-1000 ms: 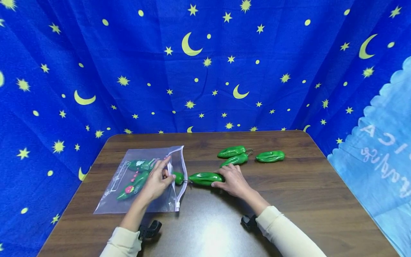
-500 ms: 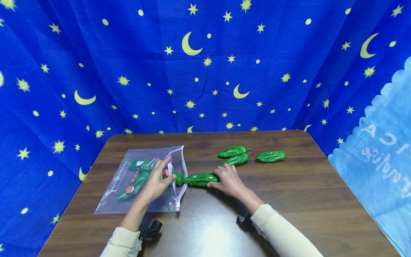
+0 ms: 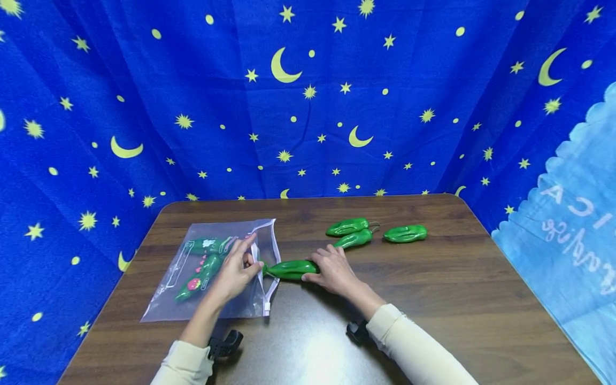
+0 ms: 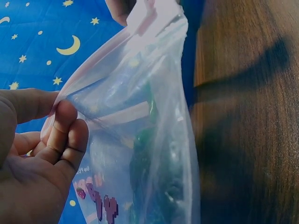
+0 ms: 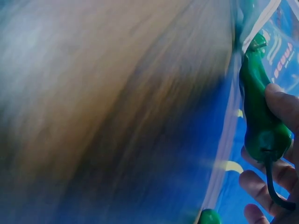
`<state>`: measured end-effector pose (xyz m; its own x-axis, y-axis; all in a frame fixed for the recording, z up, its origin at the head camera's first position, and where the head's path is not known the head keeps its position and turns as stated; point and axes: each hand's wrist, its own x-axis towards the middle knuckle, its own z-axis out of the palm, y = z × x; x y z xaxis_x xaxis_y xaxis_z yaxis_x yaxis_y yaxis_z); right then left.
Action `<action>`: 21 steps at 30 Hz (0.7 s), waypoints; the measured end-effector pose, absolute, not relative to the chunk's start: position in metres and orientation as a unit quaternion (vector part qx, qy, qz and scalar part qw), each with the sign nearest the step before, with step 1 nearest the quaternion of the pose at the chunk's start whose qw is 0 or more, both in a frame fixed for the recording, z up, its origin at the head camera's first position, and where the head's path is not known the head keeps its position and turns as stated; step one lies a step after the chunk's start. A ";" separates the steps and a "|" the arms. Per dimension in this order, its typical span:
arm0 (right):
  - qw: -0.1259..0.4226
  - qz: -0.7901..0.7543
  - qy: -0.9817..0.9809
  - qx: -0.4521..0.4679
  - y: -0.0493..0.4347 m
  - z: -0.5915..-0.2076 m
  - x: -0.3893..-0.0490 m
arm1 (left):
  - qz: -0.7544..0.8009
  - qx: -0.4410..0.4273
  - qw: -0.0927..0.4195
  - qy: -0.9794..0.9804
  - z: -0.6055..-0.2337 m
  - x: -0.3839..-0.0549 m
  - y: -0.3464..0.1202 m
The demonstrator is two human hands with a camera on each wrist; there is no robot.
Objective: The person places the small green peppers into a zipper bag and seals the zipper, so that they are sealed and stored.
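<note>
On the left of the table lies a clear zip bag [image 3: 163, 305] with a pink print and several green peppers [image 3: 212, 267] inside. My left hand [image 3: 234, 271] pinches the upper layer of the bag's mouth and keeps it lifted; the left wrist view shows the thumb and fingers on the film [image 4: 112, 105]. In my right hand [image 3: 333, 271] is a green chili pepper [image 3: 290, 270], gripped near its stem end. Its tip reaches left into the bag's mouth, close to the stem end of a pepper inside [image 5: 257, 42]. The held pepper's stem curves toward my palm in the right wrist view.
Beyond my right hand lie two green peppers [image 3: 347, 226] side by side, one partly hidden by the fingers. A third loose pepper [image 3: 405, 233] lies farther right. The white zip slider [image 3: 267, 307] sits at the bag's near corner. A star-patterned blue curtain [image 3: 317, 107] stands behind the table.
My right hand has moved left with the pepper, and its tip has come from just outside the bag's mouth to inside it. My left hand has stayed in place.
</note>
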<state>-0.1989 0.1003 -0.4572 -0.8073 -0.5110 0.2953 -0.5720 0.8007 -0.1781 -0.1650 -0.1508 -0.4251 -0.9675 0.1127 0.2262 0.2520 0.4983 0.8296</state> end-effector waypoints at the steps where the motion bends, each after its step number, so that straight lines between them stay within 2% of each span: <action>1: 0.119 0.127 -0.942 0.287 0.099 -0.457 -0.199 | -0.488 -0.106 0.073 -0.863 -0.425 -0.165 -0.151; 14: 0.144 0.124 -0.938 0.291 0.084 -0.458 -0.197 | -0.499 -0.103 0.072 -0.857 -0.425 -0.166 -0.149; 21: 0.138 0.126 -0.939 0.288 0.076 -0.459 -0.198 | -0.497 -0.103 0.066 -0.859 -0.424 -0.166 -0.148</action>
<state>-0.1975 0.0757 -0.4594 -0.7956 -0.5069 0.3317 -0.5764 0.8021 -0.1566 -0.1656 -0.1478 -0.4238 -0.9701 0.1123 0.2154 0.2427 0.4840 0.8408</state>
